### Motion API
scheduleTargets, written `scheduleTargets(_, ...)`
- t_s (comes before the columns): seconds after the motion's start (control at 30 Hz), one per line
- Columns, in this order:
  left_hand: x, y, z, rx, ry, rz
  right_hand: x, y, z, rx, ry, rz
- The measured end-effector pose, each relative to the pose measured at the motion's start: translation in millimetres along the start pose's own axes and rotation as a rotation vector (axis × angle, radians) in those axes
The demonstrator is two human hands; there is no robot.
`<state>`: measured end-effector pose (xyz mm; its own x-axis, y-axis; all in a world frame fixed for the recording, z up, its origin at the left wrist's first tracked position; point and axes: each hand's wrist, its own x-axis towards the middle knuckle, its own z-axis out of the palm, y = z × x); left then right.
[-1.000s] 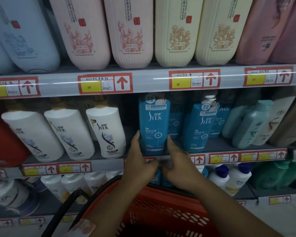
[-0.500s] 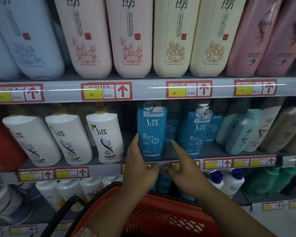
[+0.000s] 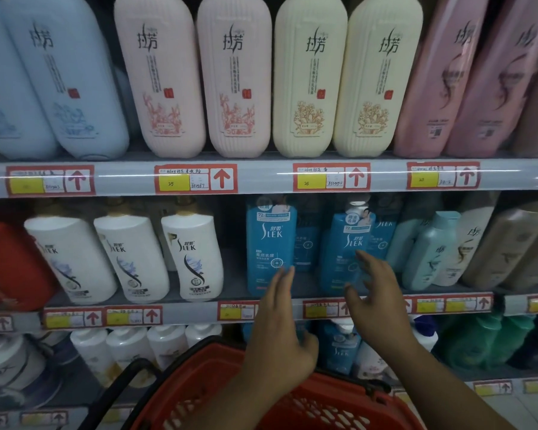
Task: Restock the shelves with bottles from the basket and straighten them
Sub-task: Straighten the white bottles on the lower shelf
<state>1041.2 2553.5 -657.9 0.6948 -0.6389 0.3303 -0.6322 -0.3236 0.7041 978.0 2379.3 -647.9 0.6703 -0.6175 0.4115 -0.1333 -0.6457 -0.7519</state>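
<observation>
Empty hands [image 3: 323,315] before blue SLEK bottles [image 3: 269,246]; white SLEK bottles [image 3: 193,256] left.

Head view, close, facing shelves [image 3: 261,178]

A shop: shampoo bottles [image 3: 193,252] fill shelves fronted with price tags [image 3: 195,179].

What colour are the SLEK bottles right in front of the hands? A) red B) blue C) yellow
B: both open hands, left hand and right hand, reach toward the tall blue plastic SLEK bottles on the middle shelf, above the red plastic basket.
</observation>
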Motion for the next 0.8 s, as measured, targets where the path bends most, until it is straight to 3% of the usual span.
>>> scheduleTargets(0.2,31.3,30.1,16.6,-0.091,-0.089,-0.094,9.8,9.8,-3.6,-0.011,-0.011,0.079)
scheduleTargets(0.4,68.6,35.7,31.5,-0.336,-0.152,-0.247,22.7,19.5,-5.6,0.180,-0.114,0.189)
scheduleTargets(0.63,73.4,26.6,47.4,-0.397,-0.226,-0.246,30.6,40.2,3.0,0.065,-0.154,0.193)
scheduleTargets(0.8,73.4,20.5,53.0,-0.433,-0.186,-0.238,33.7,43.3,8.2,-0.001,-0.136,0.161)
